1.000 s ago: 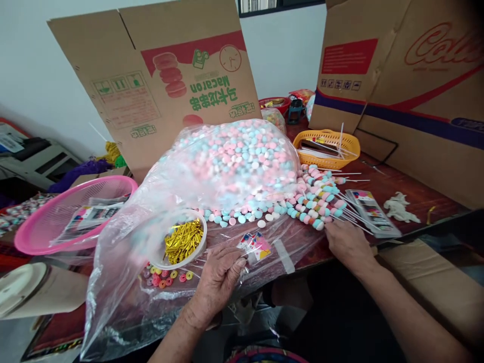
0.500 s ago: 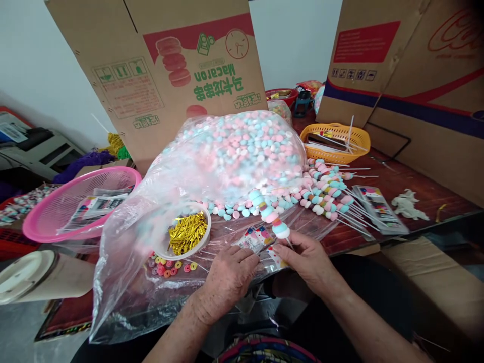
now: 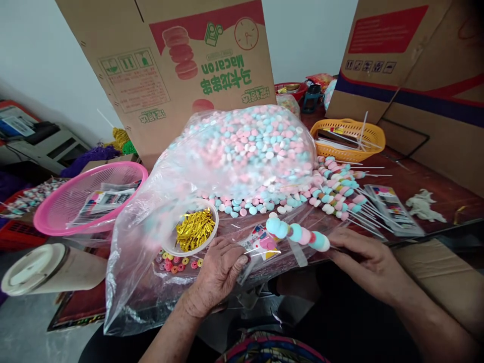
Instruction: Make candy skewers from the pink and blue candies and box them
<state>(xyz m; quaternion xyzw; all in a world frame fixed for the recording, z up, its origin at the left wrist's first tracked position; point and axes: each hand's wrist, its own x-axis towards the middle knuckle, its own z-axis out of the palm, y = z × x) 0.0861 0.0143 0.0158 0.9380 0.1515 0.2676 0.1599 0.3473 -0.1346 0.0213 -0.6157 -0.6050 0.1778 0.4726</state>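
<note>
My right hand pinches the stick end of a skewer of pink, blue and white marshmallow candies, held level and pointing left, low over the table. My left hand has its fingers clamped on a small clear printed plastic sleeve. The sleeve mouth looks limp; the lead candy could snag and slide off. Just beyond sit a white bowl of gold twist ties and a big clear bag of loose candies, easily nudged.

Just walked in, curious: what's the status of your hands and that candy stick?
Right hand holds pastel marshmallow skewer. Left hand pinches small clear printed wrapper bag. Nothing between them.
</note>
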